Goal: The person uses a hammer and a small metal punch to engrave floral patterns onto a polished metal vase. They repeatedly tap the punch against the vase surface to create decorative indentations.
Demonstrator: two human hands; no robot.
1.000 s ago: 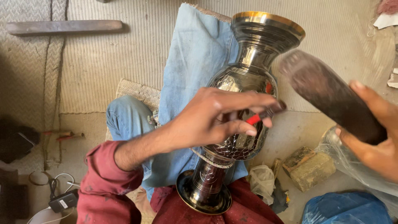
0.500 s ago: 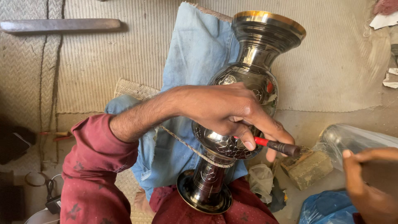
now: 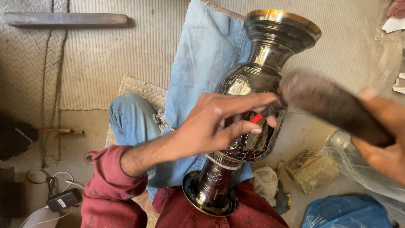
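Tilted engraved dark metal vase

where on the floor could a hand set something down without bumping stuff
Bare mat lies between the wooden bar and the blue cloth. Crowded: right of the vase, near the wooden block, plastic sheet and blue bag; lower left by the charger.

The vase lies tilted across the lap on a cloth, foot toward the person. The left hand rests on its belly (holding a small tool); the right hand holds a mallet just right of it.
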